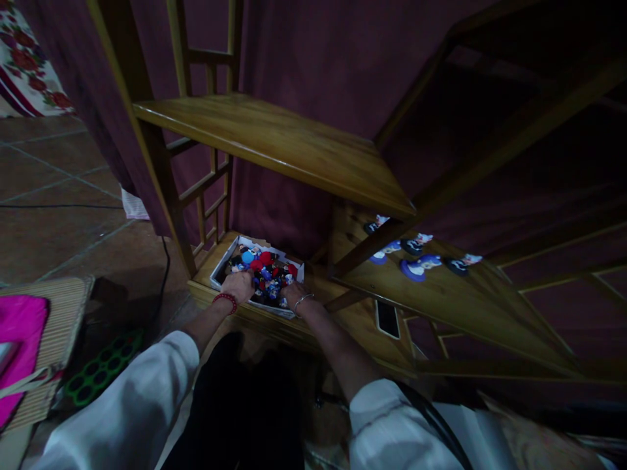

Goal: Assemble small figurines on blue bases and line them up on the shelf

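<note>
A shallow white cardboard box (230, 251) sits on the low wooden shelf, filled with several small figurines (267, 264) in red, blue and black. My left hand (238, 286), with a red bead bracelet at the wrist, reaches over the box's near left side with its fingers curled down among the figurines. At the box's right end my right hand (295, 295), wearing a silver bangle, also dips in. The fingertips of both hands are hidden, so whatever they may hold does not show.
On the raised shelf (465, 307) to the right stand several small figurines (421, 266) on round bases. A phone (387, 318) lies on the lower shelf. Another wooden shelf (274, 140) juts out above the box. Down on the left are a green holed tray (102, 369) and a pink cloth (22, 346).
</note>
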`<state>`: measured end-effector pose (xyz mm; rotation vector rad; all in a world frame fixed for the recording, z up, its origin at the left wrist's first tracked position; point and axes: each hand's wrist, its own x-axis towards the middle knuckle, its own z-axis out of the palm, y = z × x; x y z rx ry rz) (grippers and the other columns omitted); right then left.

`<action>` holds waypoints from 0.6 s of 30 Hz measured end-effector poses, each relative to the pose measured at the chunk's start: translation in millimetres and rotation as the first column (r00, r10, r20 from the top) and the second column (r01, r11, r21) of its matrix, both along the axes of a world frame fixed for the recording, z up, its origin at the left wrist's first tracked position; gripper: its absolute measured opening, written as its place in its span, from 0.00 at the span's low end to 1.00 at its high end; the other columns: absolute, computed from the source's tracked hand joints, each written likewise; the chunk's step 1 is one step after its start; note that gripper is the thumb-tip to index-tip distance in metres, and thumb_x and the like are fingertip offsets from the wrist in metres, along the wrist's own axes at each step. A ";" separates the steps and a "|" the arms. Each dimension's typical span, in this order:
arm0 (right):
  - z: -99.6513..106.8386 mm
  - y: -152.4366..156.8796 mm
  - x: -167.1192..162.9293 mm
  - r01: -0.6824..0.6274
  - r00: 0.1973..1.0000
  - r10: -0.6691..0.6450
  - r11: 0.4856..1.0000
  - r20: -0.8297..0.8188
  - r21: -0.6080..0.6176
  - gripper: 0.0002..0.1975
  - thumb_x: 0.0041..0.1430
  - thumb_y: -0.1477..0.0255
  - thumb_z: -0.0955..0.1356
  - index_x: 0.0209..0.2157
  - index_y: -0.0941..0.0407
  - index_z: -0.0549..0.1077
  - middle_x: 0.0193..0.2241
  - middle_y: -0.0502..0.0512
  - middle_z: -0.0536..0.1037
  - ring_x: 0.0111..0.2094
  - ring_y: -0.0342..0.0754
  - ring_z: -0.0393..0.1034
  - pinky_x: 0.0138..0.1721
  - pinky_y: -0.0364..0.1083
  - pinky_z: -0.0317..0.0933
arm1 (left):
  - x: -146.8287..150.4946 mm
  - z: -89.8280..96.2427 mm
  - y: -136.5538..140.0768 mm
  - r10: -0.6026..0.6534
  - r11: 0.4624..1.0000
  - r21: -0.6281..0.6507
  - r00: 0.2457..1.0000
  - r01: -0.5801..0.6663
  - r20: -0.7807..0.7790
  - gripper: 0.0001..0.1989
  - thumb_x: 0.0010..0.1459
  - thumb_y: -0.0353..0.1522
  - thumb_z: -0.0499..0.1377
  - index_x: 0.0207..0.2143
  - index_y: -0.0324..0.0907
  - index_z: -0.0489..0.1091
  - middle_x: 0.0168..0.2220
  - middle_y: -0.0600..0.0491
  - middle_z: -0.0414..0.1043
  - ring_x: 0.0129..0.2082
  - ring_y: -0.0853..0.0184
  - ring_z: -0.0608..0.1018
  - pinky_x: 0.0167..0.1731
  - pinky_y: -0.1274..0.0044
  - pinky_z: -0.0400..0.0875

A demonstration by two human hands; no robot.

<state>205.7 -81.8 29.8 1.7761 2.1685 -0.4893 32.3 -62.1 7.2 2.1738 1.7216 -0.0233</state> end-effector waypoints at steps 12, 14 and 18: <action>-4.6 0.9 5.0 -0.104 0.993 0.104 0.995 0.048 -0.011 0.17 0.44 0.85 0.64 0.36 0.56 0.76 0.36 0.59 0.77 0.40 0.52 0.69 0.37 0.43 0.59 | -0.9 -1.3 0.1 -0.003 1.000 0.000 1.000 0.003 0.026 0.15 0.55 0.33 0.47 0.43 0.39 0.65 0.39 0.44 0.72 0.39 0.60 0.74 0.39 0.72 0.66; -8.0 0.9 7.0 -0.092 0.995 0.092 0.996 0.040 0.007 0.17 0.45 0.84 0.64 0.37 0.56 0.75 0.36 0.59 0.77 0.39 0.51 0.70 0.37 0.43 0.59 | -1.2 -1.1 -0.2 -0.008 1.000 0.001 1.000 0.008 0.027 0.16 0.56 0.35 0.46 0.43 0.39 0.66 0.39 0.44 0.72 0.39 0.60 0.74 0.39 0.72 0.66; -12.6 2.1 9.1 -0.076 0.997 0.076 0.997 0.025 0.031 0.15 0.48 0.81 0.63 0.37 0.56 0.74 0.36 0.58 0.76 0.40 0.49 0.69 0.38 0.42 0.58 | -1.0 -1.6 0.2 -0.005 1.000 0.002 1.000 0.005 0.023 0.16 0.55 0.35 0.46 0.43 0.40 0.65 0.39 0.44 0.72 0.39 0.59 0.74 0.38 0.71 0.66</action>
